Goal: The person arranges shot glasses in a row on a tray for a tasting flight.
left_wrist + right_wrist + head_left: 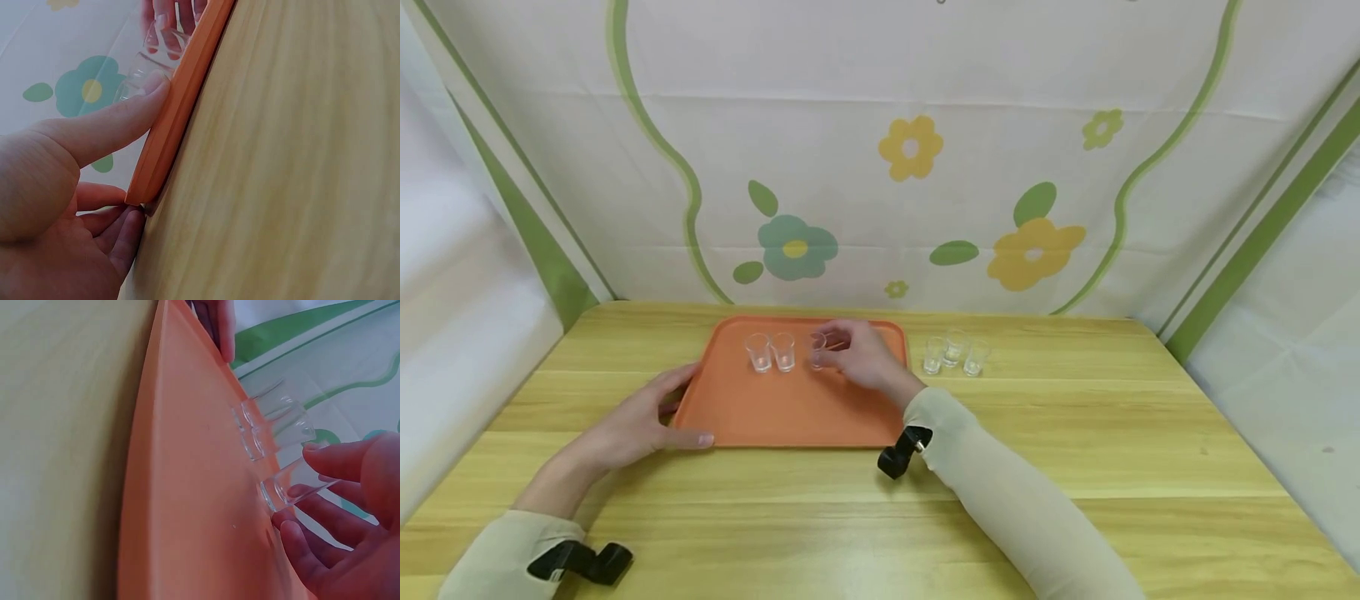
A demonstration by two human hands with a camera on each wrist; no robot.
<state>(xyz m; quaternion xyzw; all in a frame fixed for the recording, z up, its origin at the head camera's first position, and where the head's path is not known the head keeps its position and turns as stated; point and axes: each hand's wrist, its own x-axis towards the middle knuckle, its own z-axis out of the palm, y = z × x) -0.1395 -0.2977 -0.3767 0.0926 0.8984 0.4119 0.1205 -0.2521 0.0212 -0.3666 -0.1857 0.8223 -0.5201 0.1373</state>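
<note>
A third small clear shot glass (284,487) stands upright on the orange tray (790,417), pinched between the thumb and fingers of my right hand (863,357). To its left on the tray, a pair of matching shot glasses (785,353) stand side by side near the back. My left hand (628,423) grips the tray's front-left corner. In the left wrist view its thumb (125,122) lies over the rim, while the other fingers curl against the corner from outside.
Just right of the tray, three more clear shot glasses (932,357) are grouped on the wooden table (760,517). A white cloth wall (850,67) with printed flowers rises behind the table's back edge, and similar cloth hangs at both sides.
</note>
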